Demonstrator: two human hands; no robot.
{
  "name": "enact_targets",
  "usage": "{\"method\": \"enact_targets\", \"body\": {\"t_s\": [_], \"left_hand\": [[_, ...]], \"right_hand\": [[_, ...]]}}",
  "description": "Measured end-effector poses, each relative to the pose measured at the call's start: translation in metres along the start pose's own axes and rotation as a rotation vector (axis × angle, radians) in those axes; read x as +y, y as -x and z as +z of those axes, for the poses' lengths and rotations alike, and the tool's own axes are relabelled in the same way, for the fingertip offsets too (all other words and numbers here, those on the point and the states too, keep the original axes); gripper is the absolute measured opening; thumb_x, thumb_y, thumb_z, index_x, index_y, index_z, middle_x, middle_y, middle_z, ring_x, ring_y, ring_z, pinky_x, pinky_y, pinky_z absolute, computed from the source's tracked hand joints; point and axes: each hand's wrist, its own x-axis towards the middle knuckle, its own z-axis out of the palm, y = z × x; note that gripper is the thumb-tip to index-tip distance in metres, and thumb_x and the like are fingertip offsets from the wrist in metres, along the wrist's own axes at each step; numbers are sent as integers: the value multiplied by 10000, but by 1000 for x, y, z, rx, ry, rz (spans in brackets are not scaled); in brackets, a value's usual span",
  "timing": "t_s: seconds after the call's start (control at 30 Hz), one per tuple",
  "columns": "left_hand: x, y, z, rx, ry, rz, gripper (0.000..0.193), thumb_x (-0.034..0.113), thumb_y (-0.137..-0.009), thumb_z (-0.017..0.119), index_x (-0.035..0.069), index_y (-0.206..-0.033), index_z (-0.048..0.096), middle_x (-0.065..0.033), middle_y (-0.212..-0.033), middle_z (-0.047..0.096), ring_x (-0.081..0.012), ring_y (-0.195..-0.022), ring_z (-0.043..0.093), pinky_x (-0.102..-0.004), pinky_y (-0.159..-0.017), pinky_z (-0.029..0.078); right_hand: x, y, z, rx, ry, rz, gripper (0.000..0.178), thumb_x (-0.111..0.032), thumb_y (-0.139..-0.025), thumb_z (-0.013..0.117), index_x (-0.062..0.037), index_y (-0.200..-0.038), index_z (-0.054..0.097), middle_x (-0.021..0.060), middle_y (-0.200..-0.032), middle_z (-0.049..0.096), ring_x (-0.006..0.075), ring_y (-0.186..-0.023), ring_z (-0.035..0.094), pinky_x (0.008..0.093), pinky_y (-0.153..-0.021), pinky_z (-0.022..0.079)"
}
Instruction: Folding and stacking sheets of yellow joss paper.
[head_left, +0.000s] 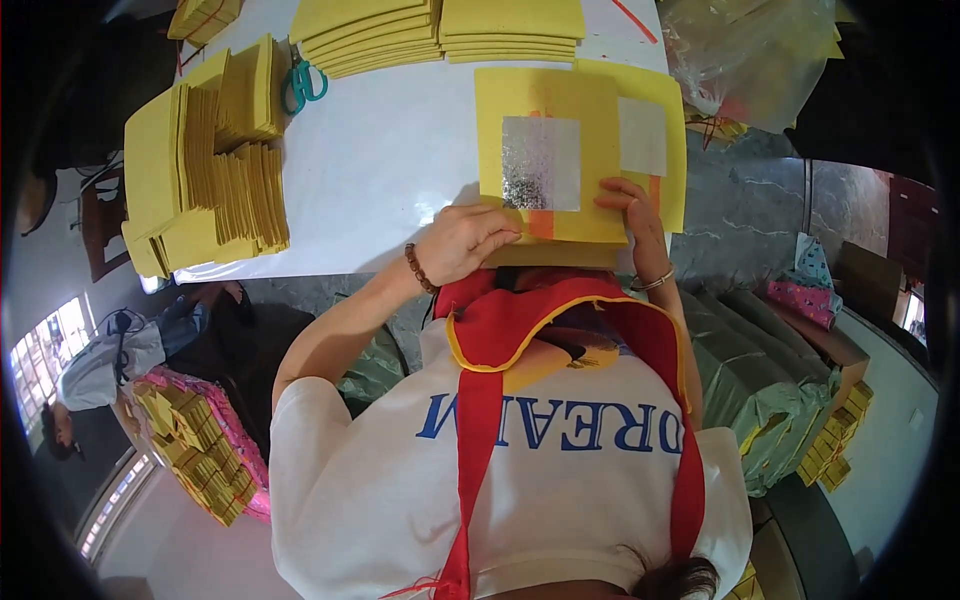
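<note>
A yellow joss paper stack (550,95), its top sheet bearing a silver foil square and an orange mark, lies at the table's near edge in front of me. My left hand (468,243) pinches the lower left edge of these sheets, its thumb and fingers pressed together. At the right edge, my right hand (638,222) curls its fingers over the paper; its thumb is mostly hidden. Partly covered by this stack, another yellow sheet (672,150) with a foil square shows on the right.
Folded yellow paper bundles (215,170) stand at the table's left. Flat yellow stacks (510,25) lie along the far side, near teal-handled scissors (303,85). A clear plastic bag (745,55) hangs at the far right corner. Green wrapped bales (760,385) stand on my right. A person (110,355) is at left.
</note>
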Motion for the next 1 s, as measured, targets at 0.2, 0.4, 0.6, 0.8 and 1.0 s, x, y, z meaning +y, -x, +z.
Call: {"method": "enact_targets", "body": {"t_s": [0.2,0.4,0.6,0.8,1.0], "left_hand": [[9,-4,-3,-33,106,-199,87,97,-809,612,16,-838,621,-80,-657,582,-166,-552,542,-282,-519,434],[7,-9,-4,-17,299,-441,118,95,-803,594,-17,-821,626,4,-630,552,-41,-568,458,-220,-504,388],[-8,-12,-3,38,452,-550,153,136,-793,599,-9,-810,644,-17,-632,566,-63,-620,511,-236,-589,440],[-3,-2,-16,8,543,-349,253,167,-780,657,20,-980,606,-44,-916,586,-115,-824,529,-259,-715,432],[-18,-5,-16,171,-343,121,428,109,-689,661,92,-1105,560,-70,-1126,515,-260,-1067,461,-370,-865,380]], "right_hand": [[-1,1,0,-5,65,1,395,-307,-934,388,-5,-1019,628,101,-1190,519,237,-1163,432,342,-1000,299],[0,0,-4,-59,-24,-70,415,-339,-857,506,-19,-1112,575,115,-1223,496,260,-1180,421,351,-1008,295],[4,3,-5,-70,118,-86,437,-260,-764,636,-21,-1122,563,112,-1234,482,254,-1189,409,348,-1001,310],[16,-1,-3,-25,137,-46,310,-116,-788,621,-10,-1075,572,92,-1197,500,238,-1135,438,338,-958,348],[23,-1,0,13,24,19,231,-67,-839,559,-22,-1066,565,64,-1177,505,203,-1108,448,306,-939,351]]}}
